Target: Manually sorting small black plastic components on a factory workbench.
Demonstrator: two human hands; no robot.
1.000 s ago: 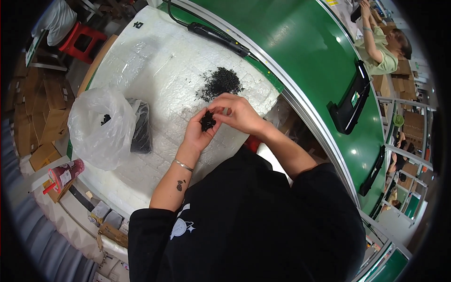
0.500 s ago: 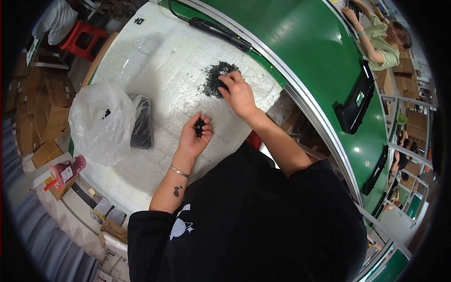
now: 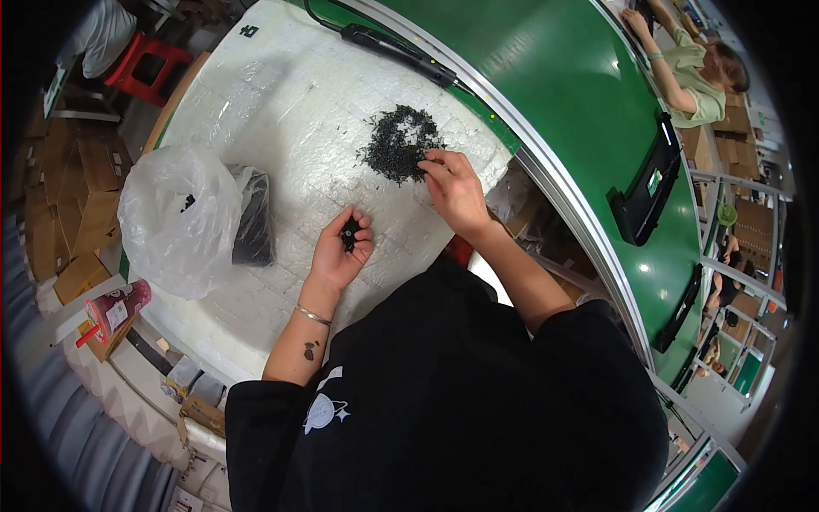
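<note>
My left hand (image 3: 339, 253), palm up, has its fingers curled round a small black part (image 3: 349, 233) that shows a lighter round spot. To the right, my right hand (image 3: 459, 194) has thumb and fingertips pinched together at the lower right edge of a loose pile of tiny black screws (image 3: 394, 147). Whatever those fingertips hold is too small to make out. The pile lies on a white foam-like work surface (image 3: 294, 128) covered in clear film, beyond my left hand.
An open clear plastic bag (image 3: 175, 230) stands at left beside a dark wrapped block (image 3: 253, 226). A black electric screwdriver (image 3: 397, 55) lies along the far edge. One black part (image 3: 248, 32) sits at far left. A drink cup (image 3: 119, 305) stands lower left; a co-worker (image 3: 695, 72) sits across the green conveyor (image 3: 546, 60).
My right hand has drawn back from the middle of the screw pile to its lower right edge. My left hand has shifted slightly left, still around the black part.
</note>
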